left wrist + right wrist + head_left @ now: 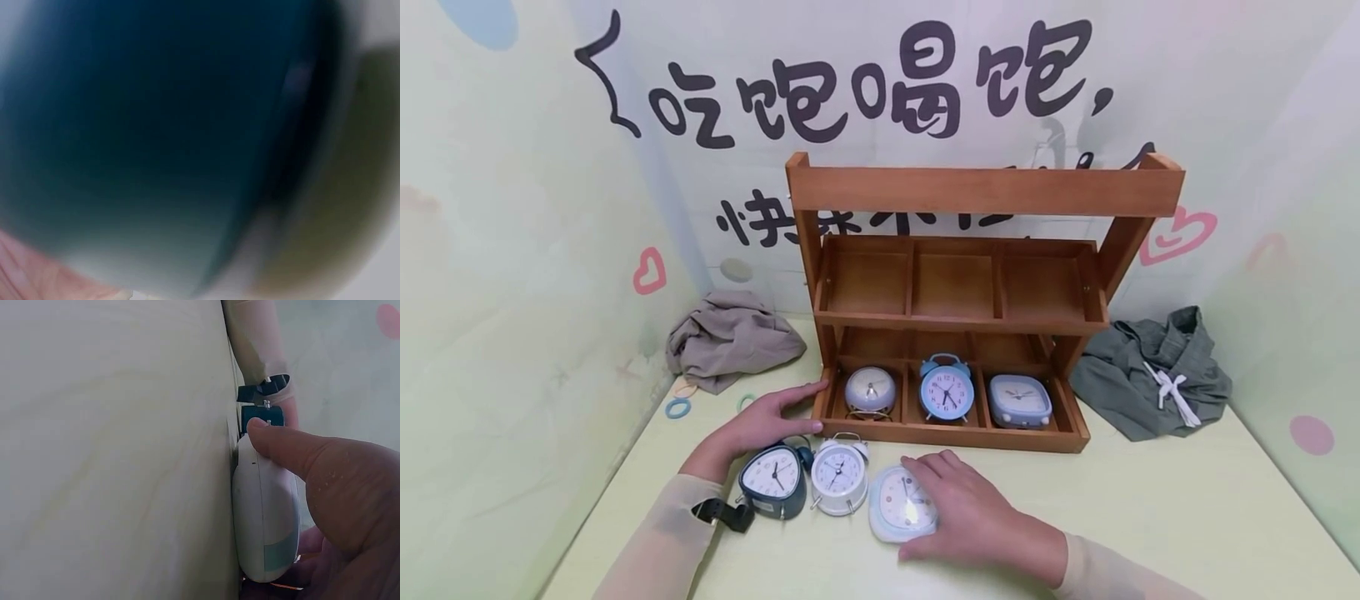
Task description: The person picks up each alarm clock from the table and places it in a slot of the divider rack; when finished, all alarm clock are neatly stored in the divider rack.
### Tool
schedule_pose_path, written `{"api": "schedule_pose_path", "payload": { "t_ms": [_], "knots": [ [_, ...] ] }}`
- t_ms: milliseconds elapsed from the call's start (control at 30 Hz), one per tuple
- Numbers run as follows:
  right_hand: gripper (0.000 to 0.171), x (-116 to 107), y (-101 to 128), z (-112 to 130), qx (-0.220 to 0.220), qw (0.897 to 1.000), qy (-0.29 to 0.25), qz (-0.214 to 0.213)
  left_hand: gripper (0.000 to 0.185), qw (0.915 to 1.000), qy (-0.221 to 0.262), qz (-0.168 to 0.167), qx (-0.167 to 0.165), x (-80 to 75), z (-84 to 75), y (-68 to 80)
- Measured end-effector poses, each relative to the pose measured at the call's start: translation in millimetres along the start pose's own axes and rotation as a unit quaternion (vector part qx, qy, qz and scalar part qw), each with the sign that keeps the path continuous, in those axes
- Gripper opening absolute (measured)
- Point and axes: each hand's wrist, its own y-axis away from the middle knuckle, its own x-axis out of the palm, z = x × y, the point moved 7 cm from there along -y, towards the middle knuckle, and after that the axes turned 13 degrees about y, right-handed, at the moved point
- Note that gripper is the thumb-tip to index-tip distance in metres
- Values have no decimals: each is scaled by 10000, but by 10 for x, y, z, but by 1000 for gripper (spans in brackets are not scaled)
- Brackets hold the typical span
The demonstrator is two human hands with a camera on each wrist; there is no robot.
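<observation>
- The right hand point(966, 508) holds the pale clock point(895, 510), with the thumb on one edge and the fingers on the other. The clock is at the near side of the table point(1112, 508), just left of the palm, with its face up. I cannot tell if it touches the table.
- The left hand point(760, 425) reaches far, with finger and thumb spread apart at the near left corner of the shelf point(985, 192). They seem to touch the wood.
- The two hands are well apart. The dark clock point(773, 473) stands near the left hand and wrist. The white clock point(839, 472) stands between the dark clock and the pale clock, right beside both.
- The low row of the shelf holds a round clock point(871, 388) on the left, a blue clock point(947, 392) in the middle and a square clock point(1020, 402) on the right.
- Big black writing point(925, 79) on the far wall says 吃饱喝饱. The line under it starts with 快, and the shelf hides some of the rest.
- The dark clock has a small label low on its front, too small to read.
- A brown cloth point(730, 342) lies far left, and a gray cloth point(1150, 392) lies far right.
- The left wrist view is a dark blur.
</observation>
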Motion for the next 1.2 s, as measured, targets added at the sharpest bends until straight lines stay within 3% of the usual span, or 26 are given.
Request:
{"api": "schedule_pose_path", "payload": {
  "t_ms": [333, 600, 1000, 1200],
  "knots": [
    [111, -39, -8, -96, -43, 10000, 9, -29, 79, 10000, 38, 11, -55, 9, 19, 11],
    [107, -244, -35, -173, -133, 9983, 79, -569, 78, 10000, 60, 23, -26, 4, -16, 4],
    [118, -972, -233, -249, -311, 9849, 183, -1696, 78, 10000, 64, 28, -64, 2, -5, -10],
    [117, -1371, -446, -252, -418, 9793, 369, -1945, 78, 9999, 91, 27, -63, 8, 5, -7]
  ]
}}
